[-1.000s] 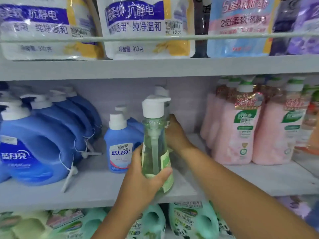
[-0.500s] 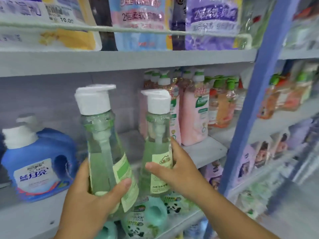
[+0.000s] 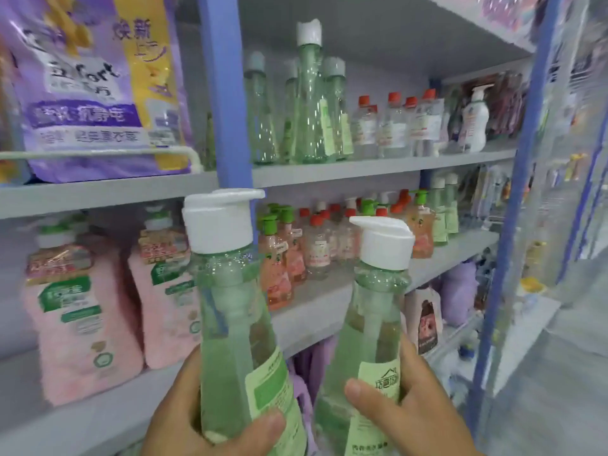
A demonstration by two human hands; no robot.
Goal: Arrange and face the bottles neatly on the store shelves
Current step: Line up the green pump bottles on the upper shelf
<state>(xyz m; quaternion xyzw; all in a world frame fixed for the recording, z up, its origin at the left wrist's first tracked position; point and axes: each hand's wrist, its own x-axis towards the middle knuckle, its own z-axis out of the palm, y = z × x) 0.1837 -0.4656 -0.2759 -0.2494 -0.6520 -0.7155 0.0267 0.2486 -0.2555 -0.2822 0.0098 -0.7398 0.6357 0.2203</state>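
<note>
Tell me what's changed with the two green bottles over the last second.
The right hand pulled the second green bottle off the shelf. Both were carried rightward, to the shelf section holding matching green bottles. The left hand kept its grip on the first green bottle.

Two bare hands, left hand (image 3: 197,413), right hand (image 3: 418,413), short plain nails, seemingly no rings, sleeves unseen

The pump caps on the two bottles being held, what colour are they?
White, on both pump caps; the head view shows it.
</note>
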